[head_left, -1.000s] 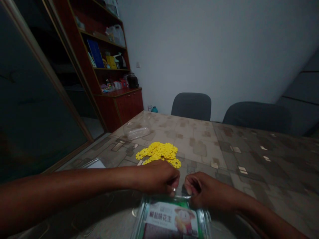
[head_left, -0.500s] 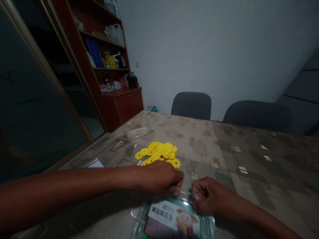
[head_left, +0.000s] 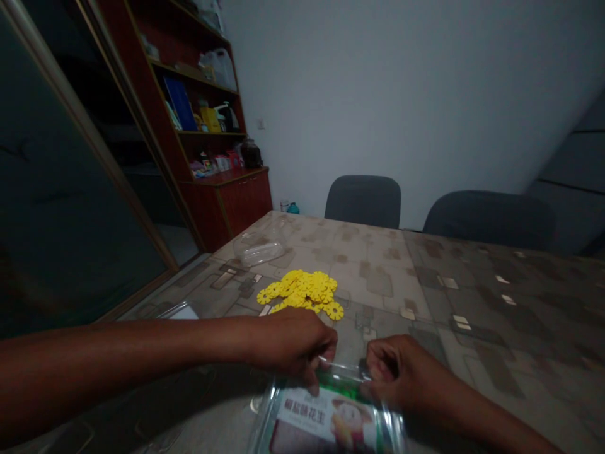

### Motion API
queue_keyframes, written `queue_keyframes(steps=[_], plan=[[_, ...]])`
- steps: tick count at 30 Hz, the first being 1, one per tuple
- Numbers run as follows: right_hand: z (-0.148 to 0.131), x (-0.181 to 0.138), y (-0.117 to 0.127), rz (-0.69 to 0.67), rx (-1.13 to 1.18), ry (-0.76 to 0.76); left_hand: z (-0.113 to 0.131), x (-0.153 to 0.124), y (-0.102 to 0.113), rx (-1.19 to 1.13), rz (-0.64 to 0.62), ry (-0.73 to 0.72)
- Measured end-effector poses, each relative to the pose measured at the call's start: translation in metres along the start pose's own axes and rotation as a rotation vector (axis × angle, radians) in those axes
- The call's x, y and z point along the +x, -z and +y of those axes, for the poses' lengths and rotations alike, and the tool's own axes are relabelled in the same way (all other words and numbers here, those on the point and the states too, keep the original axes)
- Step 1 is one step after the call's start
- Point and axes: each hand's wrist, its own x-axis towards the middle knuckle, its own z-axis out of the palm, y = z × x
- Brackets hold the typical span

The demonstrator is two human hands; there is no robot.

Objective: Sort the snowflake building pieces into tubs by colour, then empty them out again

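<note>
A clear plastic box (head_left: 326, 413) with a printed label and green edging lies close to me at the bottom of the view, its near end cut off by the frame. My left hand (head_left: 295, 343) is closed on the far rim, left of its middle, thumb over the top. At the far right corner, my right hand (head_left: 394, 372) pinches the same rim with bent fingers. Just beyond my left hand is a loose pile of yellow flower-shaped discs (head_left: 307, 290), notched around their edges. The hand and wrist hide part of the pile's near side.
A clear plastic tray or lid (head_left: 262, 252) lies toward the table's far left corner. Behind my left forearm, a flat pale object (head_left: 182, 311) is partly hidden. Two grey chairs (head_left: 363, 200) stand at the patterned table's (head_left: 378, 277) far side. A red shelf cabinet (head_left: 243, 198) is beyond.
My left hand has shifted slightly left and nearer me along the rim. The box's top has changed its tilt, and its label faces me more plainly. The yellow discs look unmoved.
</note>
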Motion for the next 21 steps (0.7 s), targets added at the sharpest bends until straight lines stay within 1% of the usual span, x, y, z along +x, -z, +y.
queue_keyframes(steps=[2,4,9,12,15,18,21], plan=[[-0.001,-0.002,0.003,-0.06,0.033,-0.023,0.001,0.002,0.0,0.034,0.011,-0.009],[-0.001,-0.003,0.005,-0.084,0.048,-0.025,-0.001,0.003,0.0,0.076,0.031,-0.018],[0.002,-0.001,0.0,0.031,-0.073,0.001,-0.008,0.002,-0.007,0.228,0.101,-0.012],[0.002,0.001,-0.002,0.049,-0.125,0.008,-0.01,0.001,-0.008,0.25,0.112,-0.05],[0.002,0.001,0.0,0.04,-0.109,0.023,-0.011,-0.001,-0.003,0.192,0.073,-0.066],[0.005,0.002,0.001,0.024,-0.073,0.046,-0.014,-0.003,0.004,0.088,-0.009,-0.07],[0.011,0.003,0.0,0.01,-0.065,0.066,-0.018,-0.005,0.003,0.011,-0.058,-0.094]])
